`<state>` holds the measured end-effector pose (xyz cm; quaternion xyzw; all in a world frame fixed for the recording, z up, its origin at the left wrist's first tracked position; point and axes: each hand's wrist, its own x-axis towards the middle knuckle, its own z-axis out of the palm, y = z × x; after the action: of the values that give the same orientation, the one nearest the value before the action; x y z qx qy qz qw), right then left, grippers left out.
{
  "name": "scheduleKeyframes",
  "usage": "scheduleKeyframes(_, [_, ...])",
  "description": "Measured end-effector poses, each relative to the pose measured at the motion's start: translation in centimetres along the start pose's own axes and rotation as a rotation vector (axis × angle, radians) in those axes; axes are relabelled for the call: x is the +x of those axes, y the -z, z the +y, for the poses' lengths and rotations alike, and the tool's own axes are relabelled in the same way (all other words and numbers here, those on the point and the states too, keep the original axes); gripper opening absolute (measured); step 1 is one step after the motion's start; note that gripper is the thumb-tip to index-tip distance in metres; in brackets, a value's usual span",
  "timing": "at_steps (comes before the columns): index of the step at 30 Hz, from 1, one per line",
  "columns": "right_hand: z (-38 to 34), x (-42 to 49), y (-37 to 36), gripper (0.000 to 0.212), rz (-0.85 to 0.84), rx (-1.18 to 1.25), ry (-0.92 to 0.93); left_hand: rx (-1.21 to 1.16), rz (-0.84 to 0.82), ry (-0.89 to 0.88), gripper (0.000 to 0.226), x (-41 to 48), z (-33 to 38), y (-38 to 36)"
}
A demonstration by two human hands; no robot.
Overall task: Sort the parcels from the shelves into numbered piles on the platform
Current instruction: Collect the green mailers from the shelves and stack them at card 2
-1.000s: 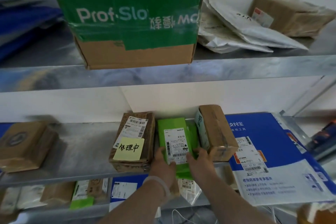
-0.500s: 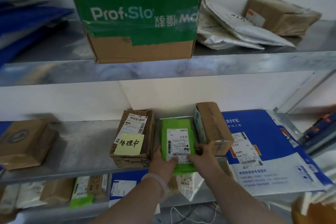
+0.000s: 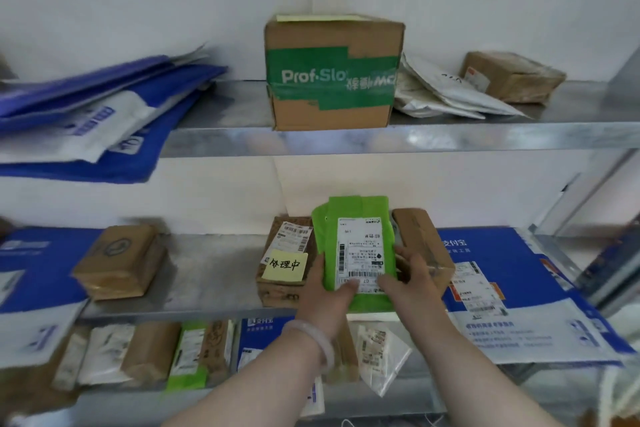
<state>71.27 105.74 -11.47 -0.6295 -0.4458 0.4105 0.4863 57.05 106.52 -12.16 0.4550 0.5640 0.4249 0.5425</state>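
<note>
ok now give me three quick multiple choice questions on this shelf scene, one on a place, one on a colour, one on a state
1. Where does the cardboard box with green tape stand?
A. on the upper shelf
B. on the middle shelf
C. on the floor

2. What colour is the sticky note on the brown parcel?
A. pink
B. yellow
C. white

3. How is the green parcel held?
A. by the left hand alone
B. not at all, it lies untouched
C. by both hands

Answers:
1 A, the box sits on the upper shelf, above the hands.
2 B, the note is pale yellow with dark handwriting.
3 C, the left hand and the right hand grip its near end from either side.
</note>
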Motion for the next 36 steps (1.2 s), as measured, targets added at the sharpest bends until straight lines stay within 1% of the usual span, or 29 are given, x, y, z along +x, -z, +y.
scheduleKeyframes(3, [-1.1,-2.4,-1.7,0.056,-0.027,0.010,0.066,0.033,0.019,-0.090,0.053,-2.0,0.8,2.9])
scheduleKeyframes(7, [-1.8,-6.1,-6.5,0.052,-0.095,-0.011,0.105,0.054,0.107,-0.173,0.048,-5.8,0.0,8.9])
scheduleKeyframes(9, [-2.0,-8.7,-9.9,0.056,-0.164,-0.038,0.114,0.055,0.183,-0.171,0.047,-8.4,-0.7,12.9])
scheduleKeyframes(11, [-2.2,-11.9,-13.7,0.061,-0.235,-0.039,0.118,0.021,0.268,-0.178,0.051,-11.4,-1.9,17.5])
scheduleKeyframes(13, [-2.8,-15.6,-18.1,0.060,-0.314,-0.030,0.119,0.013,0.357,-0.175,0.059,-14.6,-3.2,22.5])
scheduleKeyframes(16, [-3.8,-21.6,-25.3,0.057,-0.455,-0.029,0.147,0.021,0.495,-0.194,0.063,-20.4,-5.1,30.4])
scheduleKeyframes(19, [-4.3,-28.0,-32.8,0.054,-0.615,-0.017,0.181,0.015,0.633,-0.153,0.069,-27.0,-6.9,38.0])
scheduleKeyframes(22, [-4.8,-34.9,-39.4,0.058,-0.781,-0.043,0.212,0.021,0.778,-0.115,0.074,-33.6,-9.4,45.2])
scheduleKeyframes(25, [-5.1,-41.4,-45.3,0.058,-0.946,-0.062,0.227,0.051,0.901,-0.081,0.077,-39.8,-11.6,51.0])
scheduleKeyframes(27, [-5.4,-45.5,-48.7,0.060,-1.035,-0.084,0.258,0.067,0.984,-0.048,0.079,-43.6,-13.1,54.3])
scheduleKeyframes(30, [-5.5,-51.1,-53.7,0.052,-1.160,-0.091,0.303,0.056,1.116,0.015,0.081,-48.7,-15.4,58.7])
scheduleKeyframes(36, [-4.3,-60.8,-63.5,0.054,-1.440,-0.152,0.318,-0.004,1.325,0.136,0.072,-57.1,-19.1,65.9])
